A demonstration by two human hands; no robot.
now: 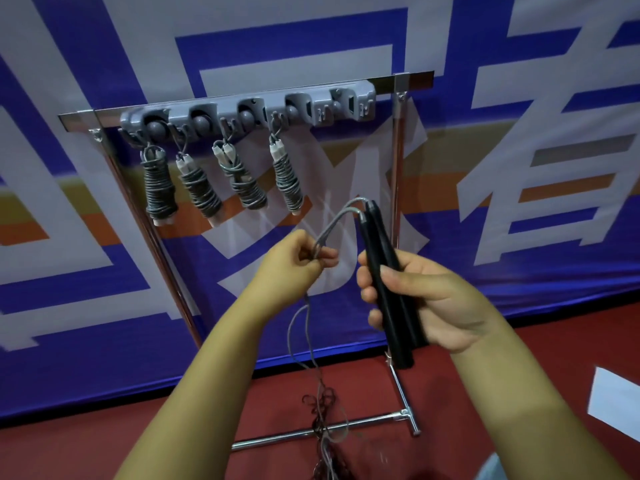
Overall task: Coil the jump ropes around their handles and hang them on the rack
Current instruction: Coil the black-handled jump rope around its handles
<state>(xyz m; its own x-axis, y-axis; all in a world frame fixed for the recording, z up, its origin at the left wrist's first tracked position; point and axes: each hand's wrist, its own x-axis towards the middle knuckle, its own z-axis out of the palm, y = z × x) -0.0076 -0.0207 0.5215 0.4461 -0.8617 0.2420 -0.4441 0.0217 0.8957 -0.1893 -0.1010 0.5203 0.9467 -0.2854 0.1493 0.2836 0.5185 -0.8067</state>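
My right hand (426, 299) grips two black jump-rope handles (384, 282) side by side, tips pointing up. A grey rope (341, 216) arcs from their tips to my left hand (294, 263), which pinches both strands. Below that hand the rope (304, 337) dangles to a tangle on the floor (322, 407). In front stands a grey rack (249, 114) on a chrome bar. Several coiled ropes with white handles hang on its left hooks, such as one (159, 188) at the far left and another (287, 183) nearest my hands.
The rack's right-hand hooks (349, 103) carry nothing. Chrome uprights (398, 161) and a base bar (311, 434) frame the stand on a red floor. A blue and white banner (104, 306) hangs behind. A white sheet (613, 400) lies at the right.
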